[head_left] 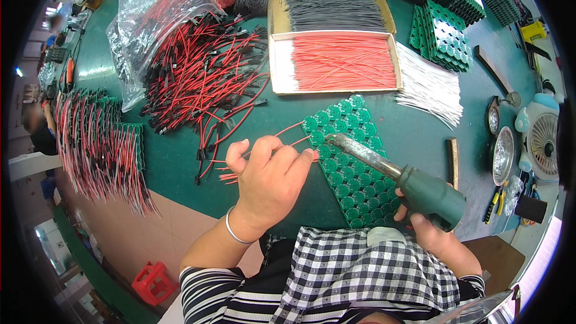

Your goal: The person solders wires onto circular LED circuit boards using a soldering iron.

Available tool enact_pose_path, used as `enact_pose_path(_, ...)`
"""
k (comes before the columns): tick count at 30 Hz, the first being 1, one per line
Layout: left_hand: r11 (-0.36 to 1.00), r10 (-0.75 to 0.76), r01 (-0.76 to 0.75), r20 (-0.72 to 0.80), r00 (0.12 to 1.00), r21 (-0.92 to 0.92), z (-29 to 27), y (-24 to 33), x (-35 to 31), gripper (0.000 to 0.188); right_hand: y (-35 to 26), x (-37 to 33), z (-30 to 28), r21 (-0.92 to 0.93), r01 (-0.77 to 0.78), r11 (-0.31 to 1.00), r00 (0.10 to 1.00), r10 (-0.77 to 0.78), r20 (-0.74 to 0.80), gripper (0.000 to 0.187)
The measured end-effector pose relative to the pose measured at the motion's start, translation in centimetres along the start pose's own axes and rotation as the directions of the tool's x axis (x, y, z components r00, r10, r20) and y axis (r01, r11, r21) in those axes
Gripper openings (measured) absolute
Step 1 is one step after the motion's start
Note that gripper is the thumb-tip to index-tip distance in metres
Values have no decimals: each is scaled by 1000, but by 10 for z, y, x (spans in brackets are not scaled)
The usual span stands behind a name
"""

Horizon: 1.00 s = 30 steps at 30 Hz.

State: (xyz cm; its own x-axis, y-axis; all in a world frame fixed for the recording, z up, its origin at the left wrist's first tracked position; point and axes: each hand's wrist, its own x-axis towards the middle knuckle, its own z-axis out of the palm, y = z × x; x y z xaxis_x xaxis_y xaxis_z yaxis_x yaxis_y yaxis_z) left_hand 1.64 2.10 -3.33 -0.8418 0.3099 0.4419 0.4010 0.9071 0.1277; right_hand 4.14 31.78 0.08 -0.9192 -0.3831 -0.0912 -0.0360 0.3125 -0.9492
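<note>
A panel of round green circuit boards (pixel 354 171) lies on the table in front of me, slanting toward my body. My left hand (pixel 270 168) is closed at the panel's left edge, its fingers pinching a red wire (pixel 315 155) against a board. Several other red wires stick out leftward from that edge, some passing by the hand. My right hand (pixel 429 228) grips the thick green handle of a soldering iron (pixel 429 195). The iron's metal barrel points up and left, its tip over the panel just beyond my left fingertips. Whether the tip touches a board I cannot tell.
Past the panel, boxes hold red wires (pixel 342 61) and black wires (pixel 336 9); white wires (pixel 429 87) lie alongside. A heap of red-black leads (pixel 201 72) covers the left. Wired panels (pixel 99 144) hang over the left edge. A fan (pixel 542 138) and metal dish (pixel 503 156) stand right.
</note>
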Motion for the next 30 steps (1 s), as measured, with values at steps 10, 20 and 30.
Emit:
enact_pose_path(10, 1000, -20, 20, -28, 999, 17, -3, 5, -3, 8, 5, -15, -5, 38, -32, 999, 998, 34, -51, 28)
enact_pose_path(20, 999, -27, 27, 15, 1000, -17, -6, 17, -13, 14, 9, -39, -7, 123, -322, 939, 947, 319, 40, 34)
enact_pose_path(30, 999, -29, 30, 23, 999, -32, -5, 17, -13, 14, 14, -37, -6, 21, -309, 951, 950, 307, 66, 36)
